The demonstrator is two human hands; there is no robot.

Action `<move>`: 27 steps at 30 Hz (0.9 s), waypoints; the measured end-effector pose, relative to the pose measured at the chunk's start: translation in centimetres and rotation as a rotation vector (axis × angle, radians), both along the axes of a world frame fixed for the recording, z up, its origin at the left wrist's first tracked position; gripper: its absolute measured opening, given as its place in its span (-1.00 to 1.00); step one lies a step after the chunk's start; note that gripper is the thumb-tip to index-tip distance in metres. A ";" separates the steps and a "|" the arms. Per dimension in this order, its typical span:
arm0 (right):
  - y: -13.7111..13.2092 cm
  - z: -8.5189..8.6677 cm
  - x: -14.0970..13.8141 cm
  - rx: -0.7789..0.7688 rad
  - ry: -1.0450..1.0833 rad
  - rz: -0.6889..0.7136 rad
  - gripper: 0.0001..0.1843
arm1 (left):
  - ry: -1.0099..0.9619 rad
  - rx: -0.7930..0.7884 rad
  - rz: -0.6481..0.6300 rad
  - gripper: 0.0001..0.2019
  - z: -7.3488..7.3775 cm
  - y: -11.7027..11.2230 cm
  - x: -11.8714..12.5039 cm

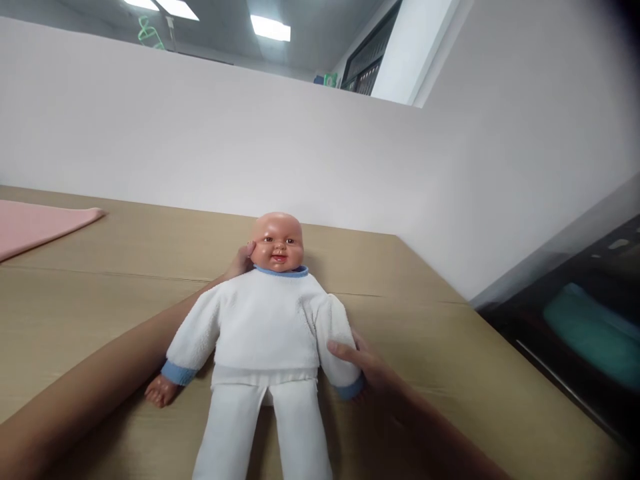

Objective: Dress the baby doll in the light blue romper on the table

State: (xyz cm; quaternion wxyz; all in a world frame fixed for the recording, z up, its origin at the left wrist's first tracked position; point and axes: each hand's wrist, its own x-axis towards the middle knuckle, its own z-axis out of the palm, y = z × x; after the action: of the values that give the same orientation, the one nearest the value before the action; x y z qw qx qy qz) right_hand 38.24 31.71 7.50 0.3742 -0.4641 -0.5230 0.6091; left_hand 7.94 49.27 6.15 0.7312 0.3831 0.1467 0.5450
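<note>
A baby doll (267, 320) lies face up on a brown table, dressed in a white fleece top with blue collar and cuffs and white trousers. My left hand (243, 260) holds the side of its head from behind the neck; most of its fingers are hidden there. Around the doll's sleeve (334, 327), on the right side of the view, my right hand (364, 360) is closed, thumb on top near the blue cuff. The doll's other arm lies across my left forearm. Its feet are out of view below.
A pink cloth (40, 223) lies flat at the table's (125, 293) left. Behind the table stands a white partition (200, 140), meeting a white wall on the right. Beyond the table's right edge, something teal (590, 327) sits in a dark area.
</note>
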 end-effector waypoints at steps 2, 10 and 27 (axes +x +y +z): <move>0.1 -0.4 0.1 0.129 -0.100 -0.024 -0.13 | 0.005 -0.003 -0.049 -0.45 -0.5 0.6 -0.1; -0.3 -2.4 0.6 0.471 -0.580 -0.172 -0.30 | 0.067 -0.031 -0.144 -0.47 -1.8 3.7 -1.2; 0.3 -8.5 4.4 0.428 -0.463 -0.150 -0.41 | 0.166 -0.224 -0.224 -0.31 -3.5 4.0 -1.3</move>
State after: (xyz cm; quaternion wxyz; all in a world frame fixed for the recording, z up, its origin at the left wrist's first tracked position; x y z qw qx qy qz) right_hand 42.69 32.01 -0.97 0.3782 -0.5385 -0.6747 0.3343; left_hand 6.59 53.22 2.61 0.8108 0.3567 0.2229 0.4070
